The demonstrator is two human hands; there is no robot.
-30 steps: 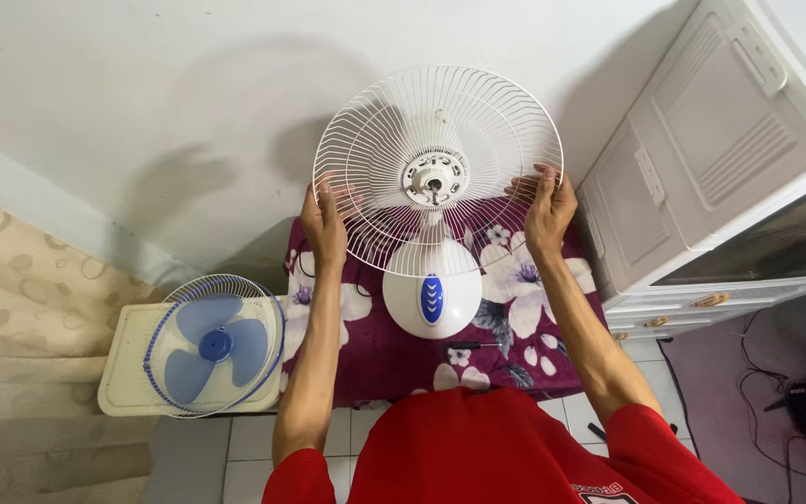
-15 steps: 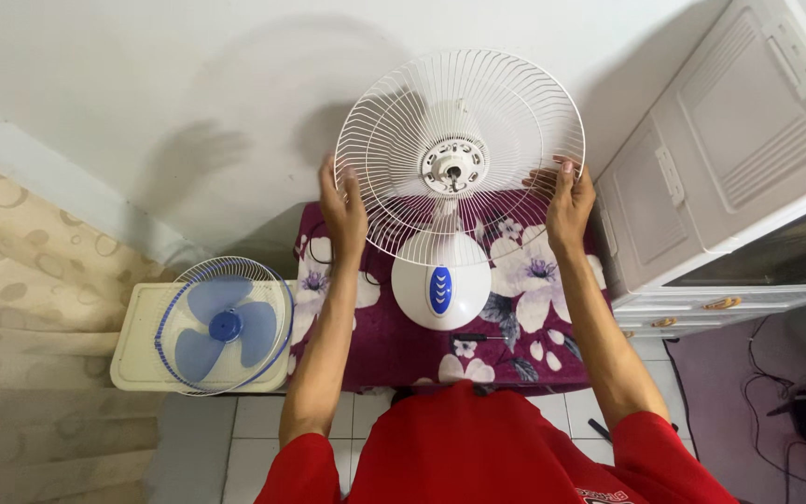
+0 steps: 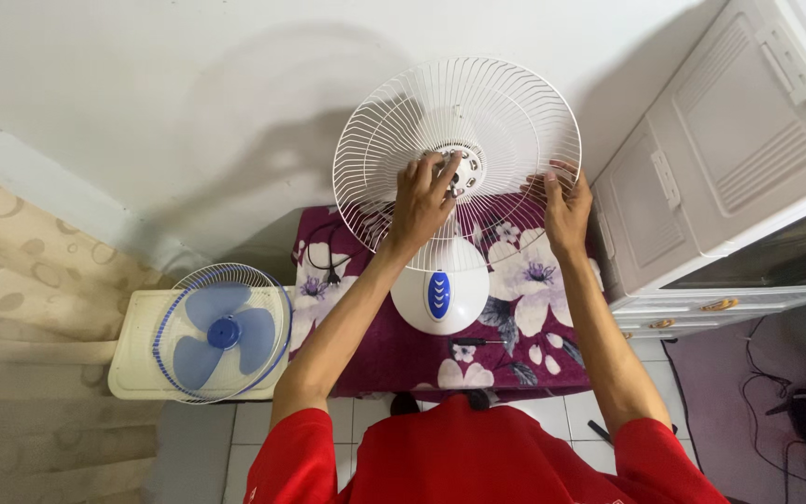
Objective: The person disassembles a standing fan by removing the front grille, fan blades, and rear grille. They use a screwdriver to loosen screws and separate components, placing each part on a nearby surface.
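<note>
The left hand point(image 3: 422, 201) has left the grille's left edge, where it gripped half a second ago, and now reaches to the hub point(image 3: 462, 170) at the centre of the white grille point(image 3: 459, 163), fingertips curled on or around the hub's near-left side; whether they pinch a part there I cannot tell. The right hand point(image 3: 566, 207) keeps its place at the grille's right rim, fingers closed round the wires, so it alone steadies the grille. That suggests the work has passed from placing the grille to dealing with its centre fitting.

The grille stands tilted on the white fan body point(image 3: 440, 297), which has a blue control panel and rests on a table with a maroon flowered cloth point(image 3: 524, 322). To the left, on a low cream stool point(image 3: 128, 359), lies the blue blade inside a second grille point(image 3: 223, 332). A white cabinet point(image 3: 720, 159) stands at right.
</note>
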